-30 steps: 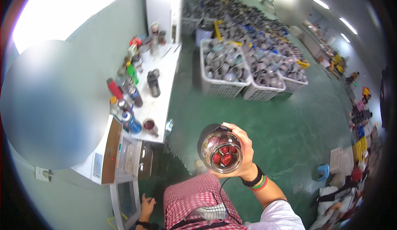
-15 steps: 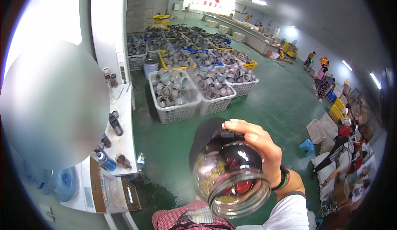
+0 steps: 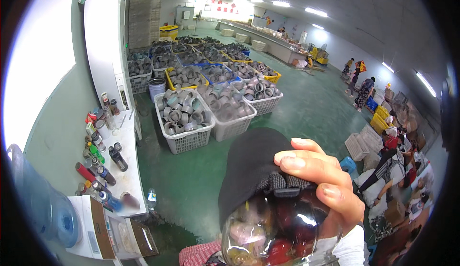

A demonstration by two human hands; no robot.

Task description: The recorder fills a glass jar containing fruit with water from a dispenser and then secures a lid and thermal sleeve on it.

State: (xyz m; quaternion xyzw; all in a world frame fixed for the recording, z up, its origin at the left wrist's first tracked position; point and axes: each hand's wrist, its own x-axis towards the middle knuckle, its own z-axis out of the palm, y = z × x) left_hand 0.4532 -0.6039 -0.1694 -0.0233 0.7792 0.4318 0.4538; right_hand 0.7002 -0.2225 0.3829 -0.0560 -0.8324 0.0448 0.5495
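My right hand (image 3: 326, 180) comes in from the lower right, its fingers wrapped over the near side of a clear glass jar (image 3: 297, 239). A black fabric sleeve (image 3: 254, 158) with a knitted band and a small dark tab covers the jar's far end. The jar is tilted close in front of me, and red, yellowish and pinkish pieces show through its glass. Its mouth is cut off by the lower edge. A red checked cloth (image 3: 199, 253) lies beside the jar at the lower edge. My left hand is not in view.
White, yellow and blue crates (image 3: 189, 144) full of grey ring-shaped parts stand ahead. At the left, a white table (image 3: 132, 180) carries several bottles and flasks, with a large blue water bottle (image 3: 62, 223) nearer. People (image 3: 365, 93) and piled sacks are at the right.
The jar has come nearer and lower, so its rim has left the picture. My fingers still grip it. The large blurred shape at the left is gone, and the view has shifted.
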